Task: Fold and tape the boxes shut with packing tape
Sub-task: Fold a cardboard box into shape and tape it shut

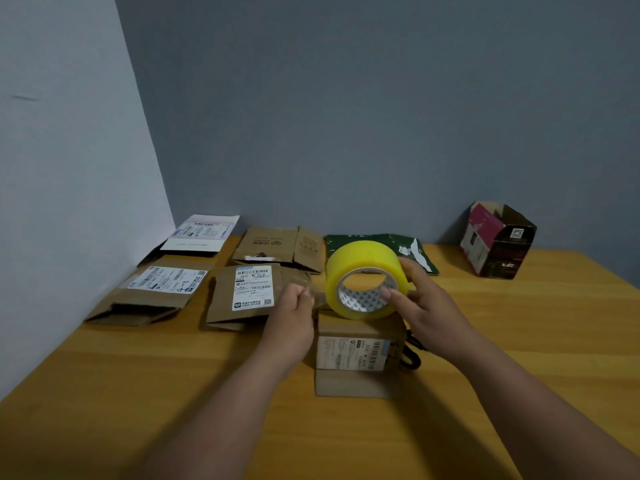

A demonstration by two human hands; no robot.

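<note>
A green mailer bag (381, 249) lies flat on the wooden table (519, 341) against the grey wall (346, 116).

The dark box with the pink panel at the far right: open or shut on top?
Open. The dark box stands tilted on the table, top flaps standing up with the inside showing between them.

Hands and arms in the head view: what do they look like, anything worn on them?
Both are bare. The left hand and right hand show no gloves, rings or watch, and no wristband. Both forearms run uncovered to the bottom edge of the frame, with no sleeve in sight. No markings or tattoos are visible at this sharpness.
</note>
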